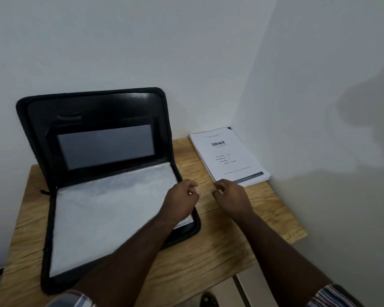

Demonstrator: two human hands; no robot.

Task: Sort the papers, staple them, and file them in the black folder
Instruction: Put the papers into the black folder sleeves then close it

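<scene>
— Was anything legible?
— Only "blinkit", printed in bold near the top of the cover sheet on the stack of papers [230, 157].
— And the smaller lines beneath it?
— Too blurred to read, as was the dark band along the bottom.

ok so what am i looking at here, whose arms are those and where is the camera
The camera sits on a person's head, looking forward and down, so the arms are the wearer's own. The left hand and right hand hover with fingers loosely curled; neither seems to hold anything. On the wooden table lies an open black folder, its lid leaning against the wall, with a clear sleeve inside. To its right, in the corner, sits a stack of papers. No stapler is in view.
</scene>
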